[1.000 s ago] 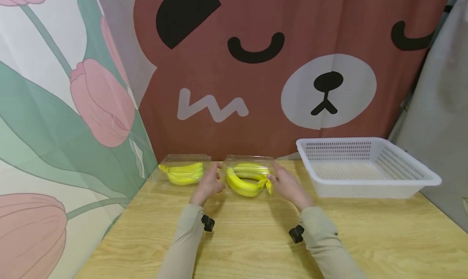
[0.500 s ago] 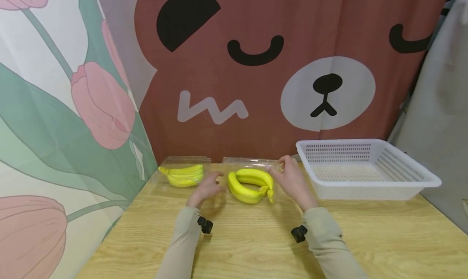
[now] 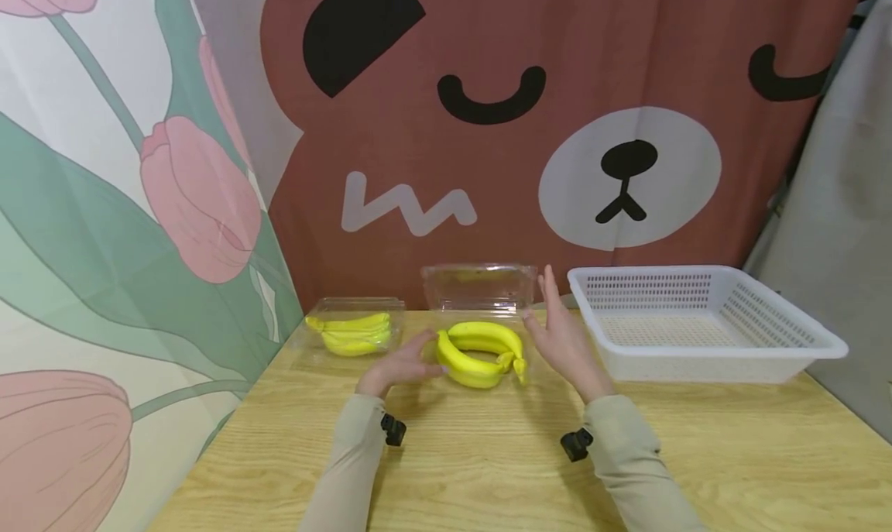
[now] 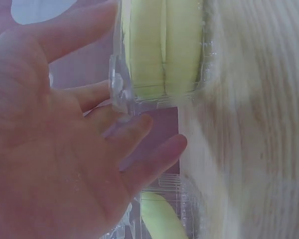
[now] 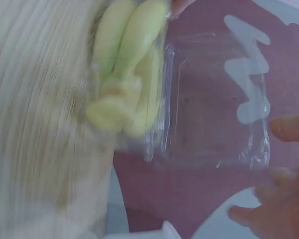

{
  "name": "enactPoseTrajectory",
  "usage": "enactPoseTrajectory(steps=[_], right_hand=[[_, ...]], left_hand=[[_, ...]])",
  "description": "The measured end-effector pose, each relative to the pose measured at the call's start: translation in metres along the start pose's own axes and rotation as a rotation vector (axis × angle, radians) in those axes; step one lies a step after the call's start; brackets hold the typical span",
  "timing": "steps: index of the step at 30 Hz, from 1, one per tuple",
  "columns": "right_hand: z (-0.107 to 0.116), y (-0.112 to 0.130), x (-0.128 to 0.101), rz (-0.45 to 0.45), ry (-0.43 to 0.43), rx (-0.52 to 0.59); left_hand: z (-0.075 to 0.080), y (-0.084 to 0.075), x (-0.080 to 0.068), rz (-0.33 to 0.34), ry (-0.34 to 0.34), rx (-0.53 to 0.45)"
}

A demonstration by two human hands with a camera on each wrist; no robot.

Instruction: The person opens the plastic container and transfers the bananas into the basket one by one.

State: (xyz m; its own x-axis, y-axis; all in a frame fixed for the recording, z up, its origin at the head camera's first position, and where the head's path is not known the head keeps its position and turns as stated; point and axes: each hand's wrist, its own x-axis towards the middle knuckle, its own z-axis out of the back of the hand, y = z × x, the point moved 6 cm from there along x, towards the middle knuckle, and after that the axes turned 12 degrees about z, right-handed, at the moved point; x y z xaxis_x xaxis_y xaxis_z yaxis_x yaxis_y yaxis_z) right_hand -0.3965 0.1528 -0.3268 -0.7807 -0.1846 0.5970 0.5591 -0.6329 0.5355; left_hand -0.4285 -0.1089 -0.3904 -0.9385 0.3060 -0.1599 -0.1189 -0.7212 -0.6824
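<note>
In the head view, a yellow banana bunch lies in a clear plastic clamshell box, whose lid stands upright behind it. My left hand is at the box's left side with its fingers stretched out. The left wrist view shows the thumb up at the box's rim, beside the bananas. At the lid's right edge is my right hand, its fingers raised and loose. In the right wrist view the lid hangs open from the box, and the fingers hold nothing.
Left of my left hand sits a second clear box holding more bananas. A white perforated basket stands at the right. The wooden table meets a bear-printed curtain at the back.
The clamshell lid, earlier down over the bananas, has swung up and back. My right hand rose with it and its fingers straightened. The left hand slid right, closer to the bananas.
</note>
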Motion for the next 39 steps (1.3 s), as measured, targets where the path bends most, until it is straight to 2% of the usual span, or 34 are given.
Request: enactPoseTrajectory(steps=[2, 7, 13, 18, 27, 31, 34, 39], right_hand=[[0.001, 0.002, 0.001, 0.034, 0.017, -0.019], [0.006, 0.007, 0.003, 0.107, -0.024, -0.044], [0.008, 0.01, 0.003, 0.124, -0.026, -0.06], [0.008, 0.012, 0.004, 0.115, -0.015, -0.054], [0.003, 0.007, 0.001, 0.029, 0.049, -0.013], [0.0, 0.006, -0.001, 0.025, 0.059, -0.002], [-0.002, 0.006, 0.0, 0.033, 0.059, -0.002], [-0.004, 0.01, 0.001, 0.036, 0.07, 0.013]], left_hand=[[-0.001, 0.0, 0.0, 0.003, 0.006, 0.01], [-0.002, 0.001, 0.001, 0.016, -0.006, 0.012], [-0.004, 0.002, 0.002, 0.017, -0.013, 0.004], [-0.003, 0.002, 0.002, 0.004, -0.021, -0.007], [-0.004, 0.001, 0.002, -0.014, -0.022, -0.009], [-0.004, 0.0, 0.002, -0.027, -0.025, -0.005], [-0.002, -0.002, 0.002, -0.048, -0.049, -0.007], [0.013, -0.011, 0.001, -0.099, -0.15, -0.002]])
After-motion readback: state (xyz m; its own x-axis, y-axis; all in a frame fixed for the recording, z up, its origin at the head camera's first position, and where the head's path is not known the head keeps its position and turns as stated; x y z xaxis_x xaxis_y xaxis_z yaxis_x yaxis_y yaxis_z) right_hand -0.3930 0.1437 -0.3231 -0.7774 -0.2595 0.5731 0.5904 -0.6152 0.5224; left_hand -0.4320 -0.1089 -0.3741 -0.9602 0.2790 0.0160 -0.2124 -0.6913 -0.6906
